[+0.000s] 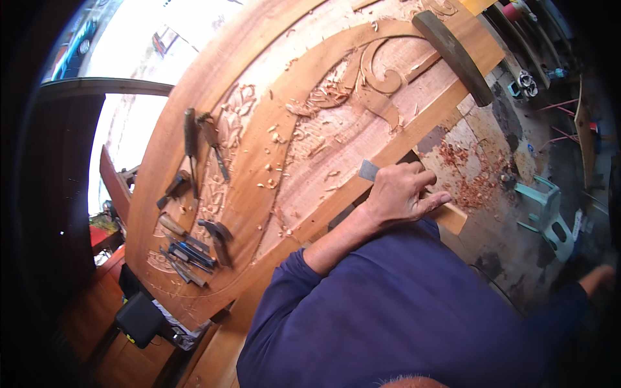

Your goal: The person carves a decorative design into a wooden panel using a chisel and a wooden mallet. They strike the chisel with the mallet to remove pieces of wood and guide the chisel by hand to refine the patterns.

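Observation:
My left hand is closed around a wide-bladed chisel, above the near edge of a large carved wooden panel. The chisel's flat grey blade points left over the panel edge, and its pale wooden handle sticks out past my thumb to the right. Far out at the right rim, away from the panel, my right hand is blurred, and its fingers cannot be made out. Leaf and scroll relief covers parts of the panel, with curled shavings scattered over it.
Several carving tools lie at the panel's left end, near a gouge and a hammer-like tool. A dark curved wooden bar lies across the far right. Shavings litter the floor by a pale green plastic stool.

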Demonstrator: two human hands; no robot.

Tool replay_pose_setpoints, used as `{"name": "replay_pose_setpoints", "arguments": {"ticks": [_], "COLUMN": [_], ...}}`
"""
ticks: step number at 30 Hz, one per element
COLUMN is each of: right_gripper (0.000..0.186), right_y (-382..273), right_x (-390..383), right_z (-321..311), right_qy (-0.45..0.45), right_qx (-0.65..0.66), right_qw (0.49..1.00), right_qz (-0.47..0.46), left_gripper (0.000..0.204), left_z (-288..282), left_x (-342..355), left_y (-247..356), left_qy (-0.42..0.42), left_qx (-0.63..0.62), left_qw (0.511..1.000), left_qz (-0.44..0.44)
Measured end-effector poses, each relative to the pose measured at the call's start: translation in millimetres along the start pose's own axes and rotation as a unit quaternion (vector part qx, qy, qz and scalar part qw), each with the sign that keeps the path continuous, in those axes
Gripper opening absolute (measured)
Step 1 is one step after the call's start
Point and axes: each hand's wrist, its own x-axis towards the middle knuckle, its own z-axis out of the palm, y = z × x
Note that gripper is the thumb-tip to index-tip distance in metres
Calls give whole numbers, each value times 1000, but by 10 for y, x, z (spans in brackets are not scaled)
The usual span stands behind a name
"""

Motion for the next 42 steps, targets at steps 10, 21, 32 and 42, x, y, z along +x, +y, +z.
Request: {"name": "replay_pose_setpoints", "arguments": {"ticks": [10,21,32,42], "right_gripper": [84,85,80,67], "right_y": [1832,-1841,-1704,-2201], "right_x": [-2686,-4398,-4699,-4593], "right_z": [1316,1872,2432,1681], "right_qy": [-385,-656,-786,-873], "right_qx": [-12,292,253,304], "right_qw": [920,479,460,80], "right_qz": [-71,-505,-326,374], "left_gripper": [57,50,51,42], "left_z": [-313,-409,-484,-281], "left_x": [289,792,753,1069], "left_y": [-436,-1091,-1079,-1359], "left_qy": [311,591,632,607], "left_qx": [-216,-258,-300,-303], "left_qw": [907,747,685,709], "left_qz": [-183,-162,-202,-196]}}
